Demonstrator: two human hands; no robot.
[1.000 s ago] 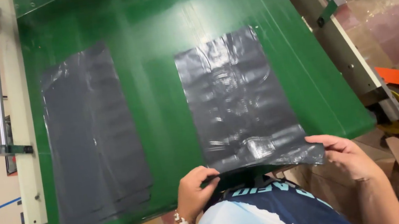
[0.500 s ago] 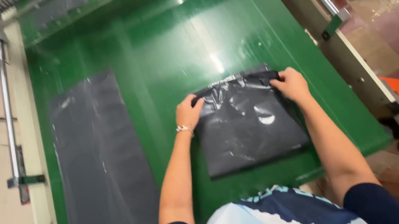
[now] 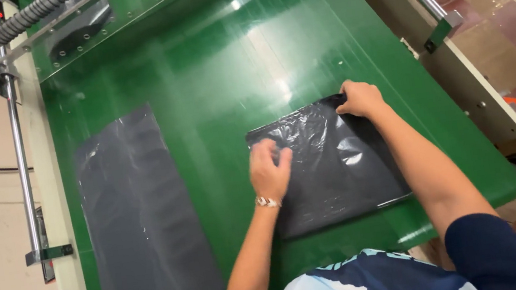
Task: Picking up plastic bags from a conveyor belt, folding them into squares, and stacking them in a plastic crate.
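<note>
A: What takes up most of the view?

B: A glossy green conveyor bench (image 3: 215, 71), running from the top of the frame down to the person's chest, with pale metal rails along both sides.

A: And lying on it?

B: Two dark plastic bags. The long flat bag (image 3: 142, 226) lies at full length on the left of the green surface, smooth and grey-black, well apart from both hands. The folded bag (image 3: 348, 173) sits right of centre, near the bench's near edge.

A: How does that folded one look?

B: Black, shiny and thin (light glints off it in a white patch near the middle). Its far half is wrinkled and crumpled, the near half flatter, and the whole makes a rough, slightly skewed rectangle, much shorter than the other bag.

A: The hands?

B: The left hand (image 3: 269, 169) rests on the bag's far left part, fingers curled down onto the plastic; it is blurred, so I cannot tell whether they pinch it or only press. A bracelet (image 3: 268, 201) circles that wrist. The right hand (image 3: 359, 98) is at the far right corner, fingers closed over the bag's edge there.
</note>
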